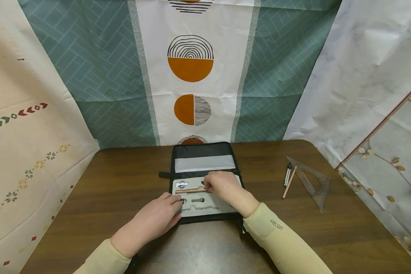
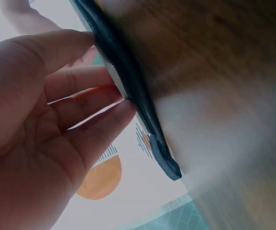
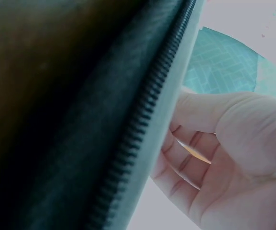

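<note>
An open black zip case [image 1: 210, 219] lies on the table with a light grey moulded tray [image 1: 226, 206] in its near half. A wooden pencil [image 1: 188, 191] lies across the tray, below a white-and-blue eraser [image 1: 182, 185]. Lower down, a small grey tool [image 1: 198, 199] sits in a slot. My left hand [image 1: 156, 214] rests at the case's left edge, its fingers loosely bent in the left wrist view. Over the tray, my right hand [image 1: 224, 186] has bent fingers at the pencil's right end. Its fingertips are hidden, so I cannot tell whether they pinch anything.
To the right on the wooden table [image 1: 130, 171] lie a clear set square [image 1: 308, 182], another pencil [image 1: 289, 182] and a slim white-and-black tool [image 1: 287, 174]. The case's lid [image 1: 203, 152] lies folded back towards the patterned curtain [image 1: 188, 125].
</note>
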Motion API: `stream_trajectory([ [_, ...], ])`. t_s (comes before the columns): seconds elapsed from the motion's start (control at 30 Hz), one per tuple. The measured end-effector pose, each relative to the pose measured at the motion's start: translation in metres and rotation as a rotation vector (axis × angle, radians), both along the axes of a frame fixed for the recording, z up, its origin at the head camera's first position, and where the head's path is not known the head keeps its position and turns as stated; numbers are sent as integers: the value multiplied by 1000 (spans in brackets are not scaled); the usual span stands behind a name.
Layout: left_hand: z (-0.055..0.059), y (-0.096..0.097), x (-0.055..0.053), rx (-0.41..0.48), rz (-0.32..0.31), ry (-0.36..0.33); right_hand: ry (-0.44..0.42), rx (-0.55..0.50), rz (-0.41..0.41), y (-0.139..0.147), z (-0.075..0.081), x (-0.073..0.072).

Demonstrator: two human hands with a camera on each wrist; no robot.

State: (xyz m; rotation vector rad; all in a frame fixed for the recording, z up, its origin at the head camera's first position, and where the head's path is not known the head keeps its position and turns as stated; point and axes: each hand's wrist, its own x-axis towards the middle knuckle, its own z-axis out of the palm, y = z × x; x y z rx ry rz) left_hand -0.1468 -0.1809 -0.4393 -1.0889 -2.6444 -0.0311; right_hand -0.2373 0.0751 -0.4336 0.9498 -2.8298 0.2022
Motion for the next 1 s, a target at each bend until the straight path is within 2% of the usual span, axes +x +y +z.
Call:
stream_trajectory([
  [0.23, -1, -1, 0, 2, -2, 6, 13, -14, -3, 1, 3, 2],
  [0.47, -1, 0, -1, -7, 7, -17, 24, -39, -14, 5, 7, 5],
  [0.77, -1, 0, -1, -1, 2, -7, 26, -72, -73, 22, 17, 11],
  [0.87, 0, 1, 0, -1, 7, -17, 17, -85, -75, 29, 18, 12],
  [1.0, -3, 0, -1, 4, -9, 15, 42, -93, -70, 40, 17, 12],
])
